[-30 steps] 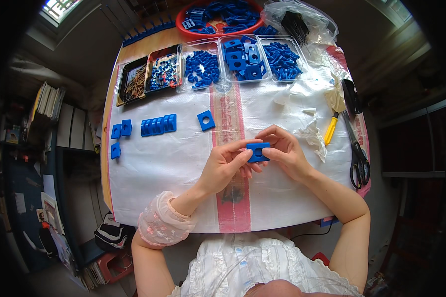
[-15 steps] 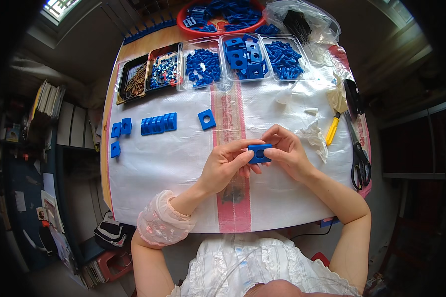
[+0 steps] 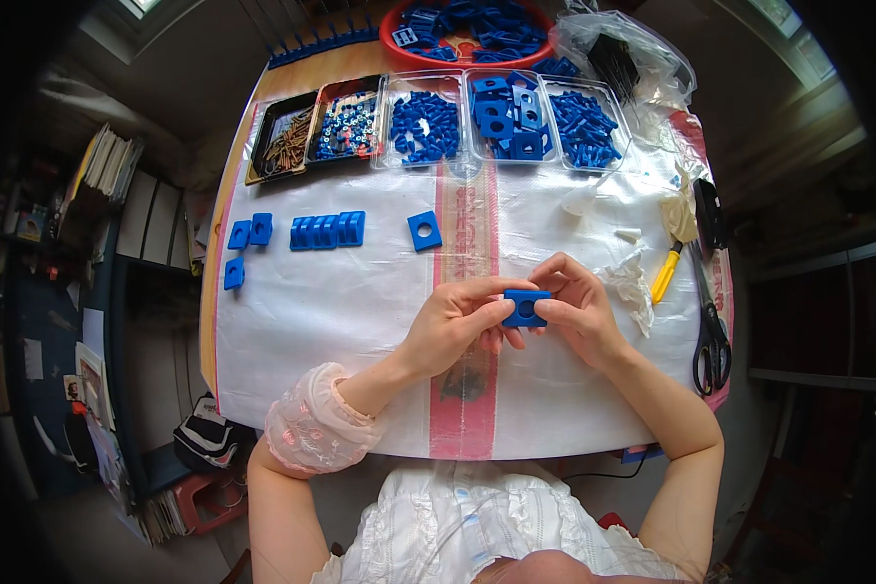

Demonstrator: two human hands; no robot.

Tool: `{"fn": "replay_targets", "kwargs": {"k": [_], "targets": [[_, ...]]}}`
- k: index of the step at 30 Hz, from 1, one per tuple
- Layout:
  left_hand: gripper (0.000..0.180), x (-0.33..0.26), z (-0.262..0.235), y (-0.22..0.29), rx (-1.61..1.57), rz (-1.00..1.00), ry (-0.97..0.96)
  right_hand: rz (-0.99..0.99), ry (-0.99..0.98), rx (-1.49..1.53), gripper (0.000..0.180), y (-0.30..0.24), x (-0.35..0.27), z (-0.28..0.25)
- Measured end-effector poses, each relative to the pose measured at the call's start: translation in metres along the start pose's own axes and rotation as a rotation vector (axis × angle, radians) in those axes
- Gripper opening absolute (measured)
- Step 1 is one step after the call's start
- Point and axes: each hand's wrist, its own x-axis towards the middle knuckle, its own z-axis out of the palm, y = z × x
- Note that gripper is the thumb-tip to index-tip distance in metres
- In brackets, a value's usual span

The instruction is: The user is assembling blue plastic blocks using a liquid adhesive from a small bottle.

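Observation:
Between my two hands is a blue plastic block with a round hole (image 3: pixel 527 309), held over the pink stripe's right side. My left hand (image 3: pixel 469 316) pinches its left end, thumb on the near face. At the other end my right hand (image 3: pixel 579 310) grips it with thumb and bent fingers. A single square blue piece with a hole (image 3: pixel 424 231) lies flat farther off. To its left stands a row of several blue parts (image 3: pixel 327 231), and three loose blue pieces (image 3: pixel 260 229) sit near the table's left edge.
Across the back stand black trays of screws (image 3: pixel 287 146) and nuts (image 3: pixel 346 128), then clear boxes of blue parts (image 3: pixel 425 127). Behind them is a red basin (image 3: pixel 391 41). On the right lie a yellow-handled tool (image 3: pixel 666 275), black scissors (image 3: pixel 712 341) and crumpled paper (image 3: pixel 633 292).
The block has tipped so its holed face shows more fully. Both hands still hold it. The whole view has shifted slightly, while the pieces on the table keep their places.

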Motion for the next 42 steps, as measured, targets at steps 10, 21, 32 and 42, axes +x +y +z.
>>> {"fn": "replay_targets", "kwargs": {"k": [10, 21, 32, 42], "targets": [[0.033, 0.001, -0.0005, -0.0014, -0.015, 0.013, -0.018, 0.003, -0.009, 0.019, 0.028, 0.0006, -0.0002, -0.0021], [0.032, -0.0003, 0.0007, -0.0021, 0.022, 0.027, -0.003, -0.036, 0.001, -0.083, 0.028, 0.0036, 0.0, -0.0019], [0.035, -0.0004, 0.0013, 0.0023, 0.08, 0.007, -0.014, -0.009, 0.038, -0.088, 0.028, 0.0009, -0.0004, 0.0022], [0.033, -0.0019, 0.0046, 0.0016, 0.096, 0.044, 0.009, -0.006, 0.015, -0.125, 0.033, -0.0005, -0.001, 0.0007]]}}
